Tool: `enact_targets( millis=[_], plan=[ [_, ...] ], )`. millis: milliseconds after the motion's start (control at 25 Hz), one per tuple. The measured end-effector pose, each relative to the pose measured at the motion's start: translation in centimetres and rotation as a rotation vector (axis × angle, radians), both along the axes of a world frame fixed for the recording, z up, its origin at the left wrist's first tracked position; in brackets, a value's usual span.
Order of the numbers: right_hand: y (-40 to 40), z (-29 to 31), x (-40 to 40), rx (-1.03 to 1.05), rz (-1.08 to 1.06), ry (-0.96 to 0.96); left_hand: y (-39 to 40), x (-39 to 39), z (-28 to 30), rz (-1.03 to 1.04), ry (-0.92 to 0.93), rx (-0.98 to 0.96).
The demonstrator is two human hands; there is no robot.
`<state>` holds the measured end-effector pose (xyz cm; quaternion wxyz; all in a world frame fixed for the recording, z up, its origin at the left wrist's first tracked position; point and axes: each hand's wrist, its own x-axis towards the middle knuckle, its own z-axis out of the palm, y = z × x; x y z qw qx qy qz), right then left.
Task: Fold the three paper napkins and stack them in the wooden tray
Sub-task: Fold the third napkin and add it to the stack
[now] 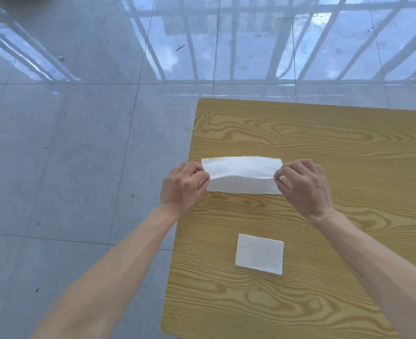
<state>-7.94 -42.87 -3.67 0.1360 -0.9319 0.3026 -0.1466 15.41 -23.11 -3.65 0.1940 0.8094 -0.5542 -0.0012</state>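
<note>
Napkin in hand: a long white strip (242, 174) at mid-frame, held just above the counter, already halved lengthwise by the look of it, with a crease line down its middle.
Left hand (183, 185): closed in a pinch on the strip's left end.
Right hand (304, 185): closed in a pinch on the strip's right end.
Step, as I judge it: bring one end over to meet the other, match corners first, then press along the middle crease.
Care: the near layer bulges slightly; I'd keep it taut so the layers don't slip.
Folded napkin (259, 253): a small rectangle lying flat, lower in the frame, well apart.
Counter (324, 133): its left edge runs just beside my left hand; open room lies to the upper right.
Tray and third napkin: not in view.
</note>
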Motion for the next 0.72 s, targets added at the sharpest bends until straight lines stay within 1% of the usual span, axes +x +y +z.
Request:
enact_targets(
  millis=[160,440,560,640,720],
  plan=[
    [1.0,-1.0,-0.9,0.011,0.009,0.008,1.1,-1.1,-0.9,-0.011,0.02,0.034],
    [2.1,-1.2,-1.4,0.064,0.006,0.084,1.5,-1.3,-1.4,0.028,0.061,0.121],
    [2.2,-1.0,-1.5,0.103,0.015,0.116,2.0,-1.2,-1.6,0.029,0.019,0.12],
    [2.2,-0.8,-1.1,0.067,0.018,0.089,1.8,-1.7,-1.6,0.033,-0.019,0.105],
    [2.5,-0.9,0.3,-0.004,0.071,0.092,0.3,-2.7,-1.6,-0.013,-0.035,0.108]
  ],
)
